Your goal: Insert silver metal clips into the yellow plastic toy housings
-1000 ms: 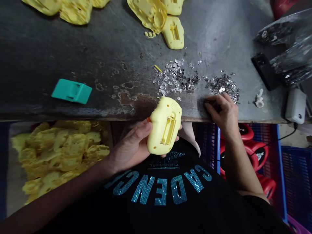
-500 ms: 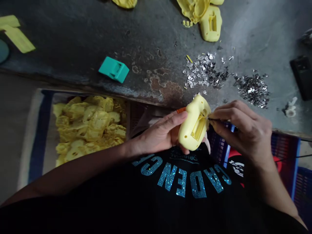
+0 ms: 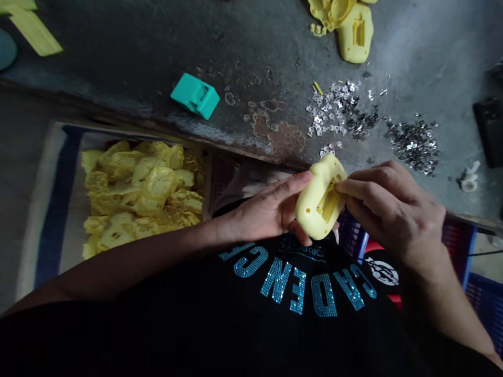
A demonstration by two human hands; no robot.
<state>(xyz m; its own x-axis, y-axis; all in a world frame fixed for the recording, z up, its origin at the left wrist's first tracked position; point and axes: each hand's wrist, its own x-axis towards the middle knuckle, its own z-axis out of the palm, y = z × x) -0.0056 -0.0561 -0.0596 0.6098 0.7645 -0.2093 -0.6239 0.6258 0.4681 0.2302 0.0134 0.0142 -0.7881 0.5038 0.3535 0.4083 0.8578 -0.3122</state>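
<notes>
My left hand [image 3: 275, 207] is wrapped round a yellow plastic shell [image 3: 308, 212] with rounded ends, a rectangular recess and small round holes. It is tilted, the recess facing up and to the right, just off the table's front edge. The fingers of my right hand [image 3: 389, 201] are pinched together at the upper right end of the recess. Whatever is between those fingertips is hidden. Beyond the shell, small shiny metal plates [image 3: 328, 112] lie scattered, and a second heap of metal pieces [image 3: 412, 144] sits farther right.
More yellow shells [image 3: 356, 39] lie at the back of the grey table [image 3: 129, 47]. A teal block [image 3: 195, 97] rests near its edge. Below left is a pile of yellow parts [image 3: 145, 183]; a blue crate [image 3: 353, 230] stands under the table. A black object [image 3: 489, 128] lies far right.
My right fingertips have moved in against the recess; the small dark thing seen between them before is now hidden. The view has shifted slightly. My left hand still holds the shell.
</notes>
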